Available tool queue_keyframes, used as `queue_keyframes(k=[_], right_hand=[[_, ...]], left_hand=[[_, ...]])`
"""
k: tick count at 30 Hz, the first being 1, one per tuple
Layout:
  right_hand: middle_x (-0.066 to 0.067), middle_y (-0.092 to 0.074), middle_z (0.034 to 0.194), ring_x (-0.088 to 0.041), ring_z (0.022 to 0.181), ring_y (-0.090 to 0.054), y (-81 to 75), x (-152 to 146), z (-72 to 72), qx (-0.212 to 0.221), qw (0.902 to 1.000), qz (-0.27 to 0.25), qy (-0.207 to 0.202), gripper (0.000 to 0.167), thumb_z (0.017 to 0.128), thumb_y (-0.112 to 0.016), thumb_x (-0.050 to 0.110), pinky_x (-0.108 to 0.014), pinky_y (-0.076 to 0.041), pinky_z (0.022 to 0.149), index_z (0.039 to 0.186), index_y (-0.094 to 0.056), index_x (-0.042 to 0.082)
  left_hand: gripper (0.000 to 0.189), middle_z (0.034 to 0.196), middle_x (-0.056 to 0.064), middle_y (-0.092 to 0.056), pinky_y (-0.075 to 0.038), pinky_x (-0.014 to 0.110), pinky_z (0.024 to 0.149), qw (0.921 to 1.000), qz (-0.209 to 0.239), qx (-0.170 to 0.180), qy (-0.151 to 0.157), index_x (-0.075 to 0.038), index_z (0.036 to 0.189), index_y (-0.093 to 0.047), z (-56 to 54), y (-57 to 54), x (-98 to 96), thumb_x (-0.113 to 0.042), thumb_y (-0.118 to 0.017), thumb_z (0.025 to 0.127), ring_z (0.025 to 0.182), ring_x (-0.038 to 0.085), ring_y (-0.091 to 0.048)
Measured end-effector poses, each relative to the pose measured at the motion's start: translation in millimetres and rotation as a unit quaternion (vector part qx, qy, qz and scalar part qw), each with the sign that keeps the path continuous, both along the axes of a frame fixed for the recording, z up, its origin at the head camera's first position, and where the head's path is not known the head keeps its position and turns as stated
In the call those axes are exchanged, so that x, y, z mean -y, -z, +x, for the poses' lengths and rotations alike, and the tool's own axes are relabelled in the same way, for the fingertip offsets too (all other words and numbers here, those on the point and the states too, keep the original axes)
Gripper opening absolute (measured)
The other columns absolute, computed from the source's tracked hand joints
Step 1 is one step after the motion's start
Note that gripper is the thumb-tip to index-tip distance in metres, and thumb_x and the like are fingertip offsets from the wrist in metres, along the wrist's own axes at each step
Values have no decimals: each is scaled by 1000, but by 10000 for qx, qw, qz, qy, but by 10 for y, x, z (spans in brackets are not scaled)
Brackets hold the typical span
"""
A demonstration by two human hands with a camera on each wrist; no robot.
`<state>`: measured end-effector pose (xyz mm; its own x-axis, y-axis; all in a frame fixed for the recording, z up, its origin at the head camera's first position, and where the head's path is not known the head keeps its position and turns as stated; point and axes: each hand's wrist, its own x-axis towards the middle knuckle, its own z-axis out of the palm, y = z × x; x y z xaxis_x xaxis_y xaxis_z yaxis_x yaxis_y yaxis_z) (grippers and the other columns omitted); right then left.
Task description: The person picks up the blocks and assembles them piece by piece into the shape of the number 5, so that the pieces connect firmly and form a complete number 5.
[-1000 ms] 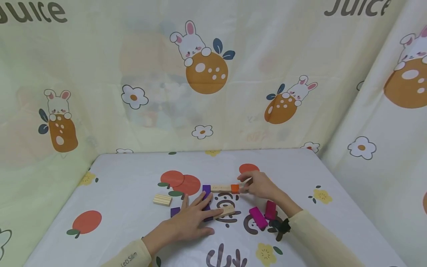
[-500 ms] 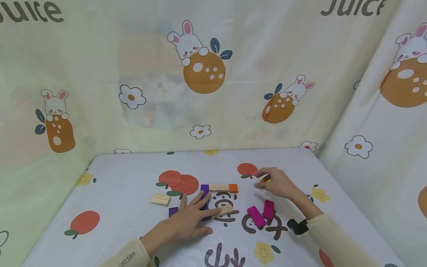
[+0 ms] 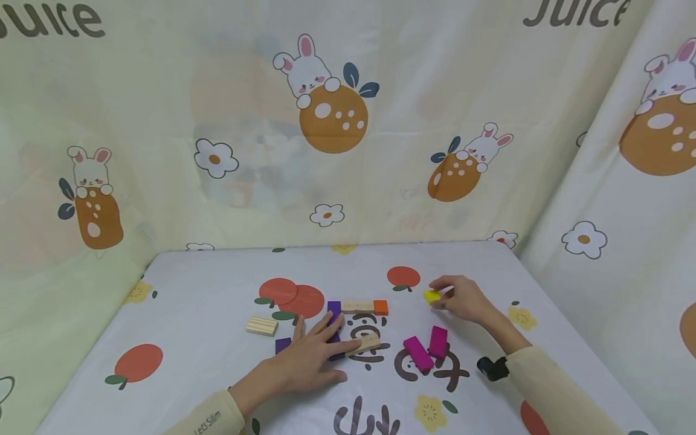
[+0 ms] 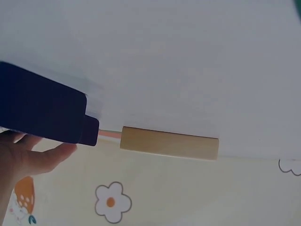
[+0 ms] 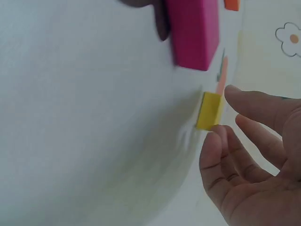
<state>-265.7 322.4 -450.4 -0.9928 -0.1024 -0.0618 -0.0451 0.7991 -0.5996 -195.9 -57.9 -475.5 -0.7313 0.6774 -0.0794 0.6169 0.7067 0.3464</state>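
My left hand point(image 3: 310, 359) lies with spread fingers over purple wooden blocks point(image 3: 334, 309); one finger reaches onto a tilted plain wood block point(image 3: 365, 345). Part of another purple block point(image 3: 283, 345) shows beside this hand. In the left wrist view, dark purple blocks point(image 4: 42, 103) hide much of the hand. At the right, my right hand point(image 3: 462, 299) has its thumb and fingers parted on either side of a small yellow block point(image 3: 432, 296). From the right wrist view, a fingertip meets the lower end of the yellow block, while the thumb appears slightly apart from it.
A plain wood block point(image 3: 357, 307) joins the purple one to an orange block point(image 3: 381, 307). Two magenta blocks point(image 3: 418, 354) lie nearer the right sleeve. Plain wood pieces point(image 3: 262, 326) sit at the left. A patterned curtain point(image 3: 244, 199) closes off the back.
My right hand has moved right, away from the orange block, then lowered around the yellow block, which it had mostly covered. My left hand has stayed in place.
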Motion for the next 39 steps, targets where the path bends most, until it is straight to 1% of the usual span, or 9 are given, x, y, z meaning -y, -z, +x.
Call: queue_keyframes(k=[5, 11, 15, 18, 21, 25, 28, 34, 39], right_hand=[[-25, -67, 134, -35, 107, -66, 36, -41, -43, 118, 9998, 40, 170, 38, 93, -78, 6, -31, -63, 77, 130, -71, 1], [-28, -62, 141, -36, 109, -66, 70, -56, -55, 284, 9993, 151, 183, 42, 93, -79, 6, -31, -64, 77, 133, -70, 0], [-29, -62, 142, -35, 108, -66, 90, -52, -58, 263, 9994, 201, 128, 44, 92, -78, 4, -31, -64, 77, 134, -69, 0], [-29, -63, 140, -32, 103, -65, 91, -47, -69, 219, 9994, 254, 106, 43, 92, -79, 4, -30, -63, 76, 134, -70, 0], [-28, -64, 137, -29, 99, -64, 89, -40, -75, 197, 9993, 303, 99, 42, 92, -78, 4, -31, -62, 78, 133, -70, 0], [-27, -67, 132, -28, 100, -64, 82, -35, -66, 204, 9993, 282, 117, 39, 92, -78, 3, -34, -63, 83, 130, -72, -1], [-25, -68, 129, -29, 101, -65, 74, -42, -53, 192, 9995, 211, 136, 37, 91, -78, 2, -35, -64, 85, 127, -72, -1], [-25, -70, 127, -27, 98, -66, 31, 27, -28, 57, 10000, 69, -31, 32, 91, -77, 0, -33, -64, 80, 123, -74, 0], [-21, -72, 120, -24, 94, -64, -29, 168, 24, 46, 9998, -64, -175, 29, 90, -77, -1, -30, -61, 73, 119, -77, 3]], left_hand=[[65, 178, 9, -24, -7, 84, 122, 10000, -19, -11, -3, -49, 158, -44, 6, -14, -2, -52, -69, 98, 167, 39, -13], [64, 178, 9, -25, -7, 84, 122, 10000, -28, -16, 3, -49, 158, -45, 21, -15, 0, -52, -69, 98, 167, 39, -13], [64, 178, 9, -25, -8, 84, 122, 10000, -42, -40, 13, -49, 158, -45, 18, -1, 3, -53, -69, 99, 167, 39, -13], [65, 178, 9, -24, -7, 84, 122, 10000, -37, -30, 9, -49, 158, -44, 11, 8, 5, -53, -69, 99, 167, 39, -13], [65, 178, 8, -23, -6, 84, 122, 10000, -36, -3, -10, -50, 158, -43, 2, 16, 7, -53, -69, 98, 168, 38, -12], [66, 178, 7, -24, -6, 84, 123, 10000, -40, 8, -11, -51, 158, -43, 2, 20, 6, -53, -69, 98, 168, 38, -12], [66, 178, 8, -24, -6, 84, 122, 10000, -51, -1, 0, -51, 158, -43, 6, 14, 1, -53, -69, 98, 168, 38, -12], [65, 179, 7, -23, -5, 84, 122, 10000, -42, -2, -4, -51, 158, -43, 0, 15, 9, -53, -69, 98, 168, 38, -12], [65, 178, 8, -24, -5, 85, 122, 10000, 15, -2, 11, -49, 158, -44, 7, 18, 9, -53, -69, 98, 167, 39, -12]])
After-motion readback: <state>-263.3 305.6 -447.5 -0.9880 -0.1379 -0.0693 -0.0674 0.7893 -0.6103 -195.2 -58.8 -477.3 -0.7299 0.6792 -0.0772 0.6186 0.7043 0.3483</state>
